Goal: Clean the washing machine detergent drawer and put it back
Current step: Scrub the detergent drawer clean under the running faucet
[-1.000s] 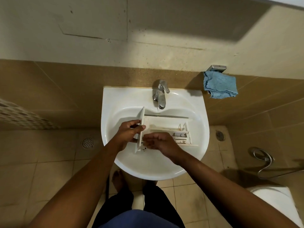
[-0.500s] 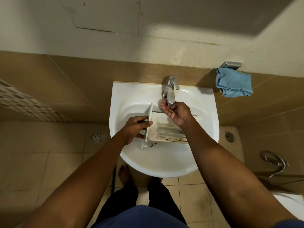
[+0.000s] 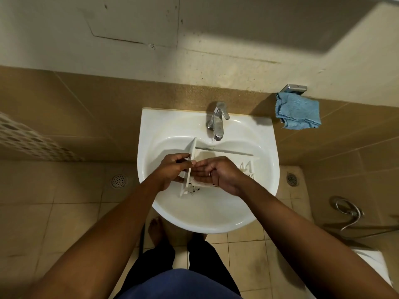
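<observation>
1. While working over the sink [image 3: 207,216], found the detergent drawer [image 3: 205,155] lying crosswise in the bowl, just in front of the tap [image 3: 218,124], with its front panel turned toward the sink's left side.
2. Gripped that panel with the left hand [image 3: 172,169], fingers curled round its edge. Judged this a sound anchor, given a firm hold on what was probably wet plastic.
3. Laid the right hand [image 3: 218,173] inside the drawer near the sink's middle, unclenched, fingers fairly straight, holding no brush or cloth in view.
4. Took the step for rubbing residue out by fingertip. Thought it best done in short strokes into the corners and along the partition walls, pushing grime out toward the bowl.
5. Noted dark specks [image 3: 193,190] on the sink's surface just beside the panel's near end. Reckoned them loosened dirt, worth flushing away.
6. Could not make out any clear flow from the tap. Judged a thin stream helpful, with the drawer tilted to drain toward the sink's centre.
7. Spotted a blue cloth [image 3: 298,111] hanging on the wall to the right of the sink, well apart from it. Considered it handy for drying the drawer before refitting.
8. Advised a light touch near the small upright fins at the drawer's end toward the sink's right side, as likely brittle.
</observation>
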### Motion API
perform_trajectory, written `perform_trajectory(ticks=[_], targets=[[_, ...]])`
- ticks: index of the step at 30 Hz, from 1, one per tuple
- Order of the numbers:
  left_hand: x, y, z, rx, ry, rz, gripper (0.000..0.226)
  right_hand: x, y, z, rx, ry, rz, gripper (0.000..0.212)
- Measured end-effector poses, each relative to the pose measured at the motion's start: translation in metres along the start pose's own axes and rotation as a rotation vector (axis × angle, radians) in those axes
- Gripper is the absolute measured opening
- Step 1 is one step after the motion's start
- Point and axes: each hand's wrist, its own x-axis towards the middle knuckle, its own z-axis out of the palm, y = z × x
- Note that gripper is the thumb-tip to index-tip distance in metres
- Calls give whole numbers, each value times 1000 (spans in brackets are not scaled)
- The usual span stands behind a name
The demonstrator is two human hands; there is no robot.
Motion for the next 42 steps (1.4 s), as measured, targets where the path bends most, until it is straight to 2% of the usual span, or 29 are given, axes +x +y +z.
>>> perform_trajectory(ticks=[3, 8, 12, 15, 18, 20, 23, 26, 28, 30, 32, 38, 42], targets=[[1, 1, -1, -6, 1, -2, 54, 12, -10, 5, 28, 99, -48, 42], [2, -1, 0, -8, 3, -5, 56, -10, 12, 5, -105, 51, -7, 47], [4, -1, 1, -1, 11, -13, 57, 9, -6, 1, -37, 137, -55, 34], [3, 0, 0, 5, 6, -14, 55, 19, -10, 3, -40, 195, -113, 32], [1, 2, 2, 3, 17, -13, 56, -10, 12, 6, -193, 143, -112, 28], [1, 2, 3, 2, 23, -20, 59, -31, 25, 4, -284, 84, -49, 28], [1, 2, 3, 11, 29, -23, 60, -31, 19, 3, -363, 46, 2, 27], [0, 3, 2, 2, 20, -27, 59, 5, -15, -2, -151, 234, -78, 27], [0, 3, 0, 4, 21, -31, 58, 33, -38, -11, 32, 333, -138, 35], [1, 2, 0, 4, 21, -34, 57, 48, -52, -18, 196, 320, -158, 47], [2, 1, 2, 6, 17, -36, 58, 50, -52, -23, 324, 236, -161, 55], [5, -1, 2, 7, 16, -29, 58, 48, -17, -33, 365, 245, -145, 50], [5, -1, 3, 12, 28, -19, 62, 38, -4, -25, 222, 139, -133, 53]])
